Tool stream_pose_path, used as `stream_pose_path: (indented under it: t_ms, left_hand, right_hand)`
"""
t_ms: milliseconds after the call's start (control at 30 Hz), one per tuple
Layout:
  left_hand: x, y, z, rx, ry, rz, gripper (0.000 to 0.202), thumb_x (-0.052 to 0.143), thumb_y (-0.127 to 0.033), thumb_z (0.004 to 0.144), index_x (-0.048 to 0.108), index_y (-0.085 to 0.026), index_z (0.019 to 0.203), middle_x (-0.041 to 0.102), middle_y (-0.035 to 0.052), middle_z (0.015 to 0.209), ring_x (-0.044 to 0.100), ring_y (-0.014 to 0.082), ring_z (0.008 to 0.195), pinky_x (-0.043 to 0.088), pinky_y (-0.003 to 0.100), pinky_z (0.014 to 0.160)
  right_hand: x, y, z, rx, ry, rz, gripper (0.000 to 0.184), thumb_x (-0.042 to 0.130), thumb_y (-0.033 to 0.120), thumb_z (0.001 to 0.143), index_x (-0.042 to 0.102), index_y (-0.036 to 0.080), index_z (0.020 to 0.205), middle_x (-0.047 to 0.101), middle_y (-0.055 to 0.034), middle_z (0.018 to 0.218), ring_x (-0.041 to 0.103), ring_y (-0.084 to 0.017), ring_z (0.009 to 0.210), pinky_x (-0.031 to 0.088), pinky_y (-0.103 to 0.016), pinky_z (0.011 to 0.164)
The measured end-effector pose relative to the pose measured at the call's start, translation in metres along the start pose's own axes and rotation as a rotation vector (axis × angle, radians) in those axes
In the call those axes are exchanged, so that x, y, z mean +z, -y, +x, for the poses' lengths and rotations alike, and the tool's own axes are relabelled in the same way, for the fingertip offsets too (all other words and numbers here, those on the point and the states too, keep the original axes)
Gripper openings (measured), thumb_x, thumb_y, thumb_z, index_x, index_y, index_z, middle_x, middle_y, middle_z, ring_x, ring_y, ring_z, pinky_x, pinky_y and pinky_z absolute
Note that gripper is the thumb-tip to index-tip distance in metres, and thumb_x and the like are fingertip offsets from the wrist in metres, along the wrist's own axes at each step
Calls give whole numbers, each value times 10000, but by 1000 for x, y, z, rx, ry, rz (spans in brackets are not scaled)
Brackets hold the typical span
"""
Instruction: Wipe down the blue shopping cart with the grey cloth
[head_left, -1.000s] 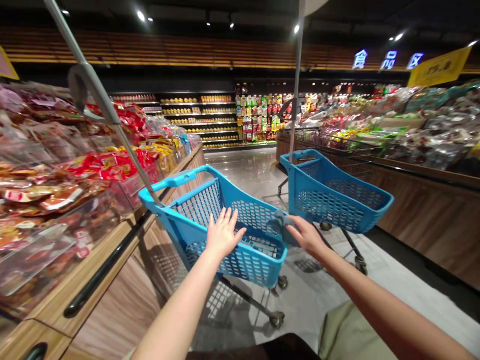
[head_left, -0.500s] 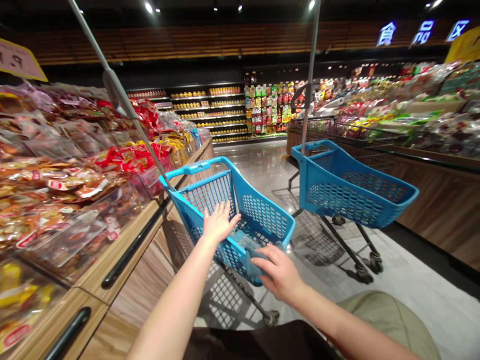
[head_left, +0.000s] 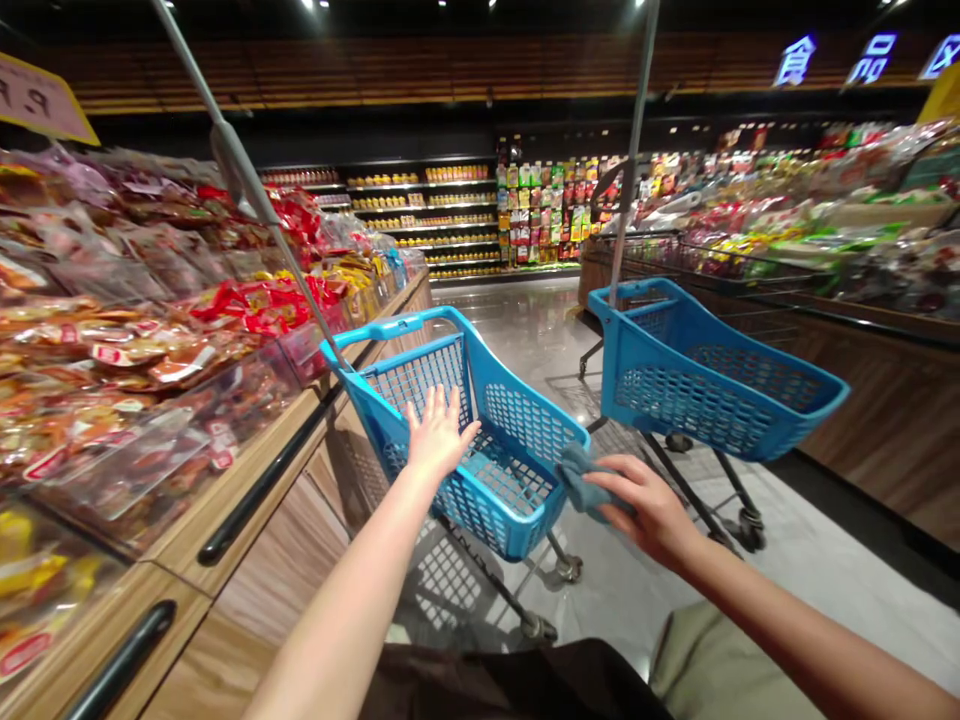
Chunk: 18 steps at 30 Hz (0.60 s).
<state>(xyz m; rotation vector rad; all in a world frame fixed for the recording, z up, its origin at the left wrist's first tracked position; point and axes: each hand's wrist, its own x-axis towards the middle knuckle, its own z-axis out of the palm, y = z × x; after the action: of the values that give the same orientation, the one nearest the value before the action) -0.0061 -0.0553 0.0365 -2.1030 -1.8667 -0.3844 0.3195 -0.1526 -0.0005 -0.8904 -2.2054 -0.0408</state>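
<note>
Right in front of me stands a blue plastic shopping cart (head_left: 517,410) with a lattice basket and a tall grey pole at its handle. My left hand (head_left: 439,432) is open, fingers spread, over the cart's near side rim; whether the palm presses on the rim is hidden. A grey-blue cloth (head_left: 589,482) is bunched in my right hand (head_left: 649,505), whose fingers are closed on it. The cloth is at the front right corner of the basket, against or very near its rim.
A second blue cart (head_left: 720,380) stands to the right, beside a wood-panelled display (head_left: 900,400). On the left, a wooden counter (head_left: 255,480) with black handles holds packaged food (head_left: 172,350). Stocked shelves (head_left: 424,220) line the back wall, past a grey tiled floor (head_left: 510,315).
My right hand has moved right and slightly up with the cloth, from the cart's front rim to its right corner. My left hand stays spread at the near side.
</note>
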Motion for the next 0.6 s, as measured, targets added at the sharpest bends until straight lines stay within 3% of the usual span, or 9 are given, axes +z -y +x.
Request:
stream_pose_path:
  t_ms: [133,233,333,500,600]
  left_hand:
    - [3,-17,-12,10,2,-51,702,147,-579,968,145,-175,1543,192,114,1595,133,273,1480,128,601,1157]
    - [5,-19,-17,28,-9,-42,722,162,-605,959,129,-185,1545,191,114,1595,136,268,1480,107,604,1160]
    - [5,-10,-17,26,4,-36,740,189,-623,950,130,-186,1545,178,121,1598,122,274,1482,91,605,1160]
    - [3,6,-13,32,47,-59,762,196,-644,938,157,-178,1540,154,127,1603,109,272,1484,91,600,1162]
    - [2,6,-14,36,56,-66,775,196,-667,928,163,-193,1540,160,117,1603,115,269,1483,91,596,1165]
  right_hand:
    - [28,32,30,-181,191,71,289,639,225,838,658,251,1126,604,-100,1106,566,-240,1030,488,-388,880]
    - [51,54,54,-160,229,93,240,708,229,786,693,232,1025,621,-78,995,576,-216,910,496,-346,812]
    - [61,66,64,-120,267,109,249,716,230,780,699,244,1029,626,-71,1025,590,-205,909,498,-320,811]
    - [42,47,45,-203,410,89,375,588,124,823,665,297,1147,592,-72,1261,564,-223,1149,453,-360,978]
    - [12,12,42,-86,411,72,353,511,117,843,677,298,1096,622,-49,1223,606,-207,1098,491,-334,939]
